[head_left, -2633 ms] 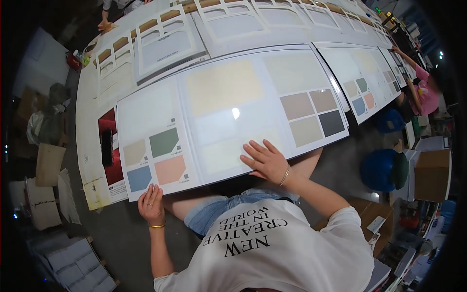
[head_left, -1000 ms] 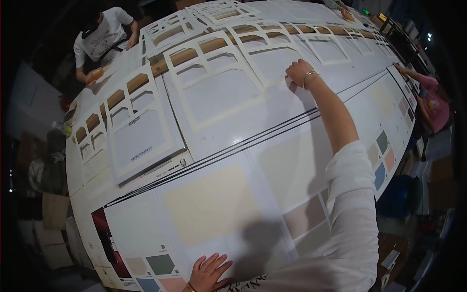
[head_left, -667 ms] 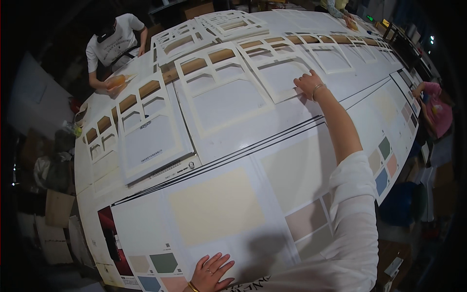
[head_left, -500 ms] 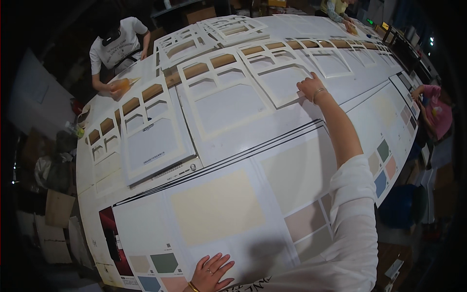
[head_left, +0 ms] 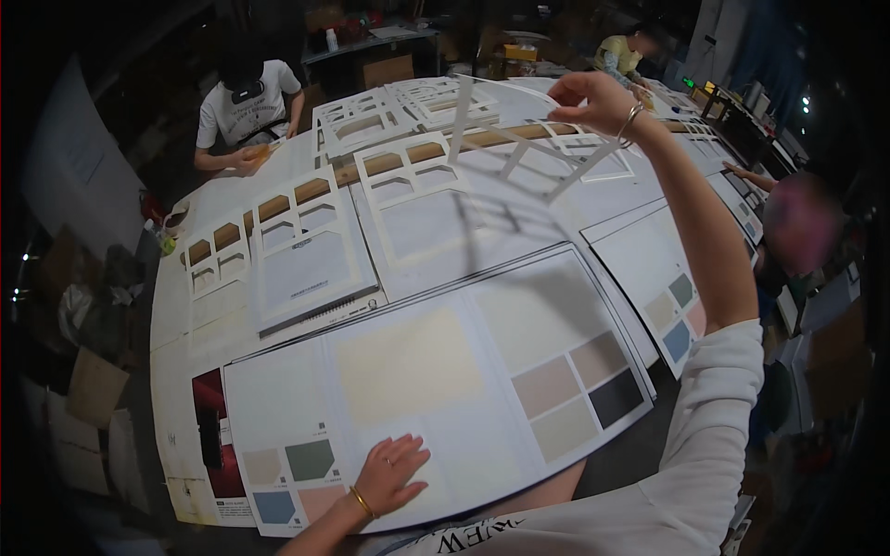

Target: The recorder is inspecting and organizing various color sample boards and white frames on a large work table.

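Observation:
My right hand (head_left: pixel 593 104) is raised over the table, its thumb and fingers pinching the edge of a thin white cut-out frame (head_left: pixel 461 120). The frame hangs tilted in the air, and its shadow falls on the table below. My left hand (head_left: pixel 389 474) lies with fingers stretched out on the near part of a large folding colour sample board (head_left: pixel 278 398). The board has a cream panel (head_left: pixel 408 366) in the middle and coloured blocks at its lower left and right. More boards lie stacked under it.
Several white frames (head_left: pixel 371 195) lie in a row, with brown strips (head_left: pixel 278 206) showing through their upper openings. A second sample board (head_left: pixel 616 246) is at right. One person (head_left: pixel 246 111) works across at left, another (head_left: pixel 619 57) at far right, and a blurred pink sleeve (head_left: pixel 802 222) is nearer.
My right hand has lifted a white frame off the row, up from the table. The view has shifted, and the near sample board sits differently. My left hand stays flat on it.

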`<state>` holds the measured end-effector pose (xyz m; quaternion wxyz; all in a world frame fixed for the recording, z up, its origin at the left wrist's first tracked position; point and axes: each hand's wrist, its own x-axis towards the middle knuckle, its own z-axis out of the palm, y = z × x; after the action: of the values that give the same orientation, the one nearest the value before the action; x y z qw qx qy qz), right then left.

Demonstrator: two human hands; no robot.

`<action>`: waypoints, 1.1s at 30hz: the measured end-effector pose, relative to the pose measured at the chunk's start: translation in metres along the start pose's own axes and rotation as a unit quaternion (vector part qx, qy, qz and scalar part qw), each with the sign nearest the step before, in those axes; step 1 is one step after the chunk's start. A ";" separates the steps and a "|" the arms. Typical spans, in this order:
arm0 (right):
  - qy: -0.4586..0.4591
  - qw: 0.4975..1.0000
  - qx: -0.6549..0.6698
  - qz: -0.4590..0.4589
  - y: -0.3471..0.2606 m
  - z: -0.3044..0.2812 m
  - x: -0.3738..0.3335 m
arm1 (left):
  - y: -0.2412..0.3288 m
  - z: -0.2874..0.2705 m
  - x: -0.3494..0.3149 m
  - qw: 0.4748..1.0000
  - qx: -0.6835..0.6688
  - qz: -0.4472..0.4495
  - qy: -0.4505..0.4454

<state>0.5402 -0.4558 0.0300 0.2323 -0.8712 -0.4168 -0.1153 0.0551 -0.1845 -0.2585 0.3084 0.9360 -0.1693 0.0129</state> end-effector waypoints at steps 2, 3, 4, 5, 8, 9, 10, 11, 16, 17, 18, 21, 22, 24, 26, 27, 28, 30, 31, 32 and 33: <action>-0.097 0.994 0.033 0.020 -0.069 -0.025 -0.010 | 0.008 -0.023 0.009 0.988 0.103 0.075 0.088; -0.138 0.988 0.071 0.023 -0.100 -0.032 -0.019 | 0.014 -0.038 0.016 0.968 0.172 0.122 0.136; -0.192 0.978 0.086 0.003 -0.131 -0.037 -0.029 | 0.024 -0.056 0.027 0.941 0.218 0.156 0.209; -0.233 0.964 0.131 0.011 -0.160 -0.039 -0.035 | 0.039 -0.079 0.037 0.905 0.263 0.184 0.281; -0.355 0.896 0.265 0.020 -0.225 -0.038 -0.066 | 0.094 -0.149 0.071 0.807 0.381 0.190 0.409; -0.385 0.872 0.300 0.025 -0.238 -0.035 -0.075 | 0.110 -0.166 0.086 0.782 0.369 0.199 0.460; -0.408 0.853 0.325 0.010 -0.248 -0.032 -0.081 | 0.117 -0.180 0.096 0.759 0.375 0.202 0.492; -0.420 0.841 0.342 0.002 -0.256 -0.029 -0.086 | 0.130 -0.192 0.102 0.744 0.398 0.182 0.506; -0.398 0.831 0.381 -0.073 -0.295 -0.017 -0.102 | 0.142 -0.230 0.090 0.695 0.436 0.259 0.510; -0.404 0.835 0.361 -0.097 -0.292 -0.017 -0.102 | 0.141 -0.233 0.089 0.696 0.430 0.281 0.501; -0.408 0.840 0.338 -0.121 -0.287 -0.018 -0.099 | 0.144 -0.235 0.087 0.695 0.424 0.306 0.494; -0.483 0.747 0.457 0.028 -0.290 -0.024 -0.104 | 0.167 -0.247 0.073 0.722 0.442 0.318 0.427; -0.486 0.738 0.468 0.032 -0.289 -0.022 -0.106 | 0.186 -0.231 0.067 0.762 0.420 0.245 0.427; -0.481 0.742 0.465 0.030 -0.297 -0.026 -0.114 | 0.192 -0.231 0.066 0.763 0.406 0.256 0.434; -0.459 0.779 0.425 0.037 -0.308 -0.036 -0.120 | 0.153 -0.242 0.094 0.617 0.345 0.452 0.544; -0.440 0.811 0.381 0.062 -0.317 -0.041 -0.124 | 0.141 -0.244 0.108 0.621 0.347 0.447 0.543; -0.421 0.838 0.336 0.085 -0.322 -0.041 -0.126 | 0.132 -0.242 0.119 0.608 0.271 0.499 0.555; -0.326 0.912 0.249 0.013 -0.299 -0.043 -0.122 | 0.129 -0.237 0.113 0.646 0.184 0.503 0.544; -0.255 0.943 0.214 -0.005 -0.294 -0.052 -0.125 | 0.130 -0.237 0.104 0.650 0.185 0.498 0.543; -0.159 0.963 0.218 0.024 -0.287 -0.078 -0.136 | 0.143 -0.239 0.100 0.688 0.181 0.466 0.526; -0.053 0.973 0.225 0.023 -0.288 -0.089 -0.148 | 0.147 -0.240 0.094 0.731 0.191 0.420 0.502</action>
<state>0.2223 -0.4433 0.1377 0.4029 -0.8108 -0.4232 0.0336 0.1153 -0.1840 0.0322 0.1263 0.6660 -0.3591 0.6415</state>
